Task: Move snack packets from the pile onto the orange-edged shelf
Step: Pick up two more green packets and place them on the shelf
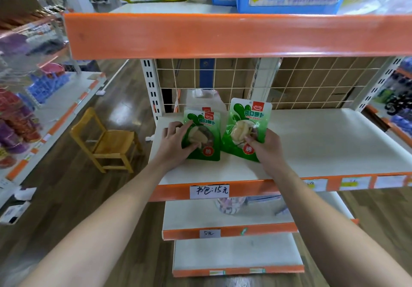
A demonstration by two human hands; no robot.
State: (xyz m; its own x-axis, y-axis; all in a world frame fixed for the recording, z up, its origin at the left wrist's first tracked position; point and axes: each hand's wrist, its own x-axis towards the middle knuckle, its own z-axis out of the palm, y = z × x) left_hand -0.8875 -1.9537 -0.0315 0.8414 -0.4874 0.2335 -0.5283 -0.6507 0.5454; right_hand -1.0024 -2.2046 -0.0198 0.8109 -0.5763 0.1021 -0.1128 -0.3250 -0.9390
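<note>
Shelf: orange-edged shelf [312, 144], white board, mostly bare; wire grid at the back.
Placed stock: small stack of green snack packets [204, 135] lying at the shelf's left end; at least two layers visible, a red corner of another peeking behind.
Left hand: left hand [176, 142] spread flat over the stack, fingers pressing on the top packet, apparently steadying or squaring it rather than lifting.
Right hand: right hand [265, 146] closed on the lower edge of a further green packet [246, 128], thumb on its face; packet propped tilted just beside the stack, bottom edge at or near the board.
Pile: source pile not identifiable in view; remaining count impossible to tell.
Progress: early, by judgement; a few packets down, one being set, and most of the shelf unfilled.
Left to do: lay this packet flat or stand it, then fetch more.
Price label: handwritten tag [209, 190] on the orange front strip.
</note>
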